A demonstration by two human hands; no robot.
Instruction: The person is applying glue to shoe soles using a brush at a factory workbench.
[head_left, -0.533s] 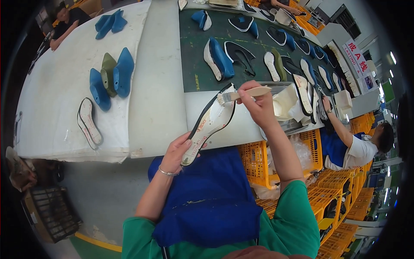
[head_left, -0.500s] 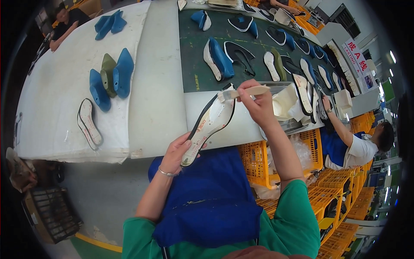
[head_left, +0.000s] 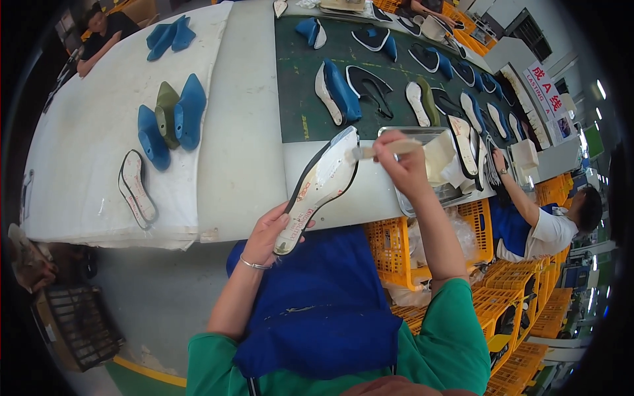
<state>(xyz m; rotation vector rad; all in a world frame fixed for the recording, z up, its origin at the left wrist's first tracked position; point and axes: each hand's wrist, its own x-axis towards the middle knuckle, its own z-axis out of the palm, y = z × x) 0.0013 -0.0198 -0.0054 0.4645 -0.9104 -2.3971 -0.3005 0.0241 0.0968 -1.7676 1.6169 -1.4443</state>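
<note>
My left hand is closed round the heel end of a white insole with a dark edge, holding it tilted above the table's front edge. A wet white coating shines on its toe half. In my right hand is a flat brush with a pale handle; its bristles touch the insole's right edge near the toe. Just right of this hand a metal tray holds cream-coloured cloth or sponge-like pieces.
Blue and green shoe lasts and a loose insole rest on the white-covered table at left. A green belt carries lasts and dark shoe uppers. Yellow crates stand below. Co-workers are at the right, far left and far end.
My right hand with the brush has moved slightly right and down, from the insole's toe tip to its right edge. More white coating shows on the toe. Items on the belt have shifted slightly.
</note>
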